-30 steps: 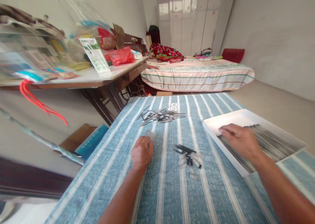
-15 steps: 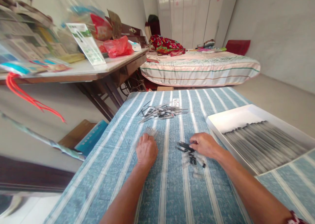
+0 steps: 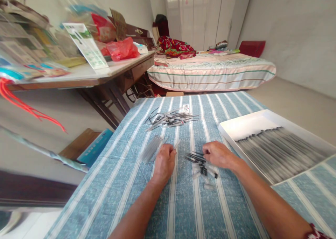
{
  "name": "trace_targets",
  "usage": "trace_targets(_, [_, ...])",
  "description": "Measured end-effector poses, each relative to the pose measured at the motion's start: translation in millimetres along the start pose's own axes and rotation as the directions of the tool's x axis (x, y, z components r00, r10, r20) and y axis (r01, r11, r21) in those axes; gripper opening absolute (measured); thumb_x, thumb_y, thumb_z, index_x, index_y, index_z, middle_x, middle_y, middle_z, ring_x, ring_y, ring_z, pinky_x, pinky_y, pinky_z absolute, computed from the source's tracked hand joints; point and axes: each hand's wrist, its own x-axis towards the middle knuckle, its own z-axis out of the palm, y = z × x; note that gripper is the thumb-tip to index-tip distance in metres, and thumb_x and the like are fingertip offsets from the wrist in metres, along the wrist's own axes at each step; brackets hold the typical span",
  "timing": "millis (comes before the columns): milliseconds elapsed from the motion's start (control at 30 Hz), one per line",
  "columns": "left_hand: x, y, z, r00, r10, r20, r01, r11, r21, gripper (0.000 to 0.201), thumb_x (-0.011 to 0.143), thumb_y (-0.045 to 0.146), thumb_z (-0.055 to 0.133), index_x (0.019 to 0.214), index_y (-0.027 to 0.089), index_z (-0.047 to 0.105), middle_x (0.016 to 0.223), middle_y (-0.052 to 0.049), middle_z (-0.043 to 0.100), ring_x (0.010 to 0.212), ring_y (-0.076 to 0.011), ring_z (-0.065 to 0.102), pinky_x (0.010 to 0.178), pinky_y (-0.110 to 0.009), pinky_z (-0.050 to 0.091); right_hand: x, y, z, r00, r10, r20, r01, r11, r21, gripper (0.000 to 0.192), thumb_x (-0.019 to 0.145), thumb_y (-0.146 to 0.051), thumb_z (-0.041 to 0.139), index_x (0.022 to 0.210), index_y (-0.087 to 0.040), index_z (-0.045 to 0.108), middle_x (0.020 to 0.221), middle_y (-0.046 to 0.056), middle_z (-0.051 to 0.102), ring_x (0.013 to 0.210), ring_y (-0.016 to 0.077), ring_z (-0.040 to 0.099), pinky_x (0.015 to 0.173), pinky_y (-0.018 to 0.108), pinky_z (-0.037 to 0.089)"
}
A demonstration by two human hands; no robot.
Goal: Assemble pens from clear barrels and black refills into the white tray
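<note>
My left hand (image 3: 165,163) is closed in a pinch on a clear pen barrel (image 3: 177,144), which points up and away from the fingers. Just left of that hand lies a bundle of similar clear barrels (image 3: 151,148). My right hand (image 3: 219,155) has its fingertips pressed together at the edge of a small pile of black pen parts (image 3: 201,165); what it pinches is hidden. Clear caps (image 3: 209,186) lie at the near side of this pile. Farther back, thin dark and clear pen refills (image 3: 172,119) are heaped loosely.
A white box (image 3: 245,125) on the right holds rows of pens (image 3: 283,155). All this rests on a striped blue tablecloth (image 3: 183,211). A side table (image 3: 89,76) with bags stands at the left, and a bed (image 3: 210,71) is behind.
My left hand has moved right, off the bundle of clear barrels, and now carries one barrel. My right hand stays by the black parts.
</note>
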Motion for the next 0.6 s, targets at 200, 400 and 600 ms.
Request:
trace_targets(200, [1.1,4.9,-3.9,0.957,-0.153,0.247,0.268,0.795,-0.544,0.019,0.074,0.029,0.053,0.088,0.017,0.058,0.064,0.000,0.059,0.049,-0.0105,0.044,0.050,-0.025,0.036,0.0,1.7,-9.3,0.996,-0.057,-0.070,0.066,0.989,0.133,0.015,0.075,-0.018,0.048,0.066,-0.017,0.059,0.058,-0.002,0.054,0.056,0.0097,0.048,0.054,0.020,0.028])
trace_targets(400, [-3.3,11.6,-8.1,0.901,-0.054,0.430,0.347,0.684,-0.641,0.026,0.074,0.030,0.057,0.095,0.019,0.065,0.076,-0.003,0.064,0.052,-0.0102,0.047,0.045,-0.023,0.032,-2.1,1.0,-18.2,0.954,-0.182,-0.240,0.198,0.979,0.044,0.018,0.078,-0.011,0.047,0.076,-0.017,0.064,0.074,0.002,0.060,0.074,0.0136,0.054,0.066,0.022,0.034])
trace_targets(600, [-7.5,14.1,-8.6,0.841,-0.007,0.541,0.418,0.642,-0.642,0.042,0.076,0.029,0.055,0.117,0.019,0.055,0.075,-0.002,0.061,0.052,-0.0073,0.043,0.044,-0.020,0.028,-2.9,7.2,-21.8,0.920,-0.236,-0.314,0.243,0.970,-0.016,0.019,0.081,-0.013,0.048,0.079,-0.018,0.066,0.077,0.004,0.062,0.078,0.0152,0.055,0.070,0.023,0.037])
